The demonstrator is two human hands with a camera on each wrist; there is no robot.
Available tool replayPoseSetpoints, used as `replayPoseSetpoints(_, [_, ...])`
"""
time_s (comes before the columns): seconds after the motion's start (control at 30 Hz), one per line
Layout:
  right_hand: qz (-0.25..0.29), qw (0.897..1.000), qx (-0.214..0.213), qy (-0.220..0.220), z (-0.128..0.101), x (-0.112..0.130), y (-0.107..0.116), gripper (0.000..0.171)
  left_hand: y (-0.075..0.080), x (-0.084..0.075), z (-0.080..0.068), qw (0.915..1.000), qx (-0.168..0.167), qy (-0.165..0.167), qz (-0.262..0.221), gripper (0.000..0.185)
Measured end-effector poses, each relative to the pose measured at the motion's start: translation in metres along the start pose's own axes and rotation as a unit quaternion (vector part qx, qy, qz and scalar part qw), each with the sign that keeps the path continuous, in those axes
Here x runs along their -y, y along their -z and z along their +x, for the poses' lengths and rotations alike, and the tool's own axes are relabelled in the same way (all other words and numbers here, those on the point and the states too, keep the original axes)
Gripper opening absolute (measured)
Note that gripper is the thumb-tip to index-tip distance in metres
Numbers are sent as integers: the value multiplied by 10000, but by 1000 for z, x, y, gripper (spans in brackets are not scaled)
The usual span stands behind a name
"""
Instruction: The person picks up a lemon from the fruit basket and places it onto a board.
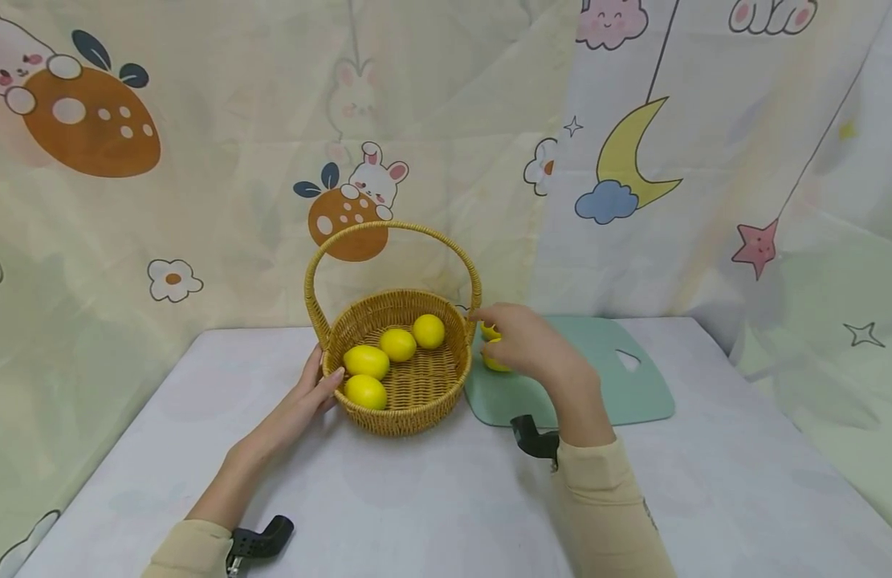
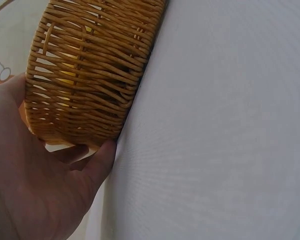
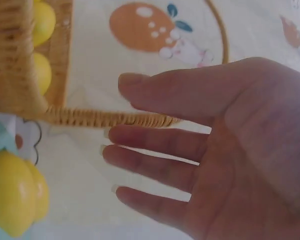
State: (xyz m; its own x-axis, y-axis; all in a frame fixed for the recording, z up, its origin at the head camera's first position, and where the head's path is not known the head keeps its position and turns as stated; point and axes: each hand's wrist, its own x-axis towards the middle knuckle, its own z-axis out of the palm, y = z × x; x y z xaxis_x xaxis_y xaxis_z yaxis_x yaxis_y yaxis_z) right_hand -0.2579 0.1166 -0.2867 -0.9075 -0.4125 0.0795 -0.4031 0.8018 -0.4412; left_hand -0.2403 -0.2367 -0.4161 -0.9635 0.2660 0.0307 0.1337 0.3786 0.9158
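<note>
A woven basket [image 1: 409,416] with a tall arched handle stands mid-table and holds several yellow lemons [image 1: 366,361]. My left hand [image 1: 310,395] rests flat against the basket's left wall, fingers straight, thumb near the rim; the left wrist view shows the left hand [image 2: 35,190] pressed to the wicker basket [image 2: 90,75]. My right hand [image 1: 521,341] hovers over two more lemons [image 1: 494,364] on a mint-green cutting board [image 1: 612,393] just right of the basket. In the right wrist view the right hand [image 3: 190,145] is spread and holds nothing, the lemons [image 3: 12,192] apart from its fingertips.
A pale cloth-covered table [image 1: 417,498] carries everything. A printed curtain [image 1: 200,160] hangs close behind and along both sides. Black wrist camera mounts [image 1: 261,539] sit at both sleeves.
</note>
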Motion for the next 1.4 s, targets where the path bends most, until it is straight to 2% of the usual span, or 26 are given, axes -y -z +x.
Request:
replayPoseSetpoints(0.23, [92,9982,8,585,5,20,-14,47,-2,-1,-1,10000,2,60,35,71])
replayPoseSetpoints(0.57, [-12,9910,657,1162,28,44,-59,46,2,1,1,10000,4,31,-3,71])
replayPoseSetpoints(0.73, [195,9858,1027,1317,36,51,-80,45,2,2,-1,10000,18,84,-14,72])
replayPoseSetpoints(0.83, [416,9834,1095,1384,40,54,-89,44,1,1,-1,9999,33,91,-59,71])
replayPoseSetpoints(0.97, [583,9765,1147,1730,44,58,-97,44,1,-3,0,9999,27,34,-90,70])
replayPoseSetpoints(1.2, [201,9660,1343,2200,47,65,-109,49,1,-4,2,9999,89,-23,-130,70])
replayPoseSetpoints(1.4, [-26,9683,1388,2078,47,67,-116,44,0,0,1,9998,79,-15,-191,70])
